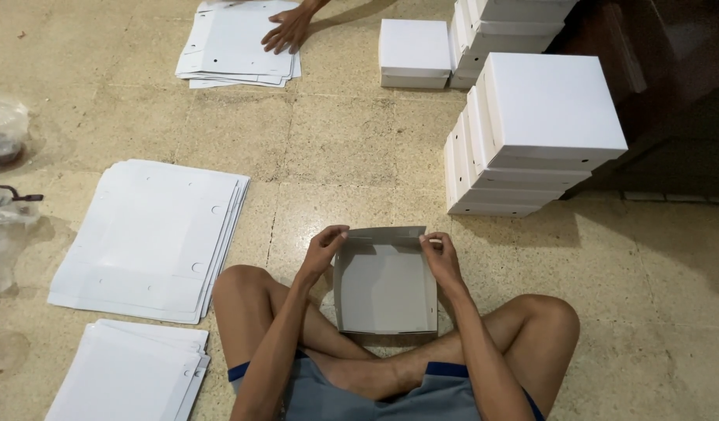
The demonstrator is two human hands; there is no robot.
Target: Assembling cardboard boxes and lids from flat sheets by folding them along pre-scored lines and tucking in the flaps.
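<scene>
The person sits cross-legged on the speckled floor (pixel 344 148), and the half-folded white box (pixel 385 284) rests between the knees, open side up, its far wall standing. The left hand (pixel 324 249) pinches the far left corner of that wall, fingers curled over the edge; the right hand (pixel 441 257) grips the far right corner the same way, so both hands are closed on the box.

To the person's left lies a pile of flat white sheets (pixel 153 238), with a second pile (pixel 129 370) nearer, just beside the hip. Ahead on the right stand stacks of finished boxes (pixel 531 132), and a single box (pixel 414 53) sits further off. At the far edge a co-worker's hand (pixel 285 31) rests flat on another pile of sheets (pixel 235 47). Crumpled clear plastic (pixel 2 132) lies at the left edge.
</scene>
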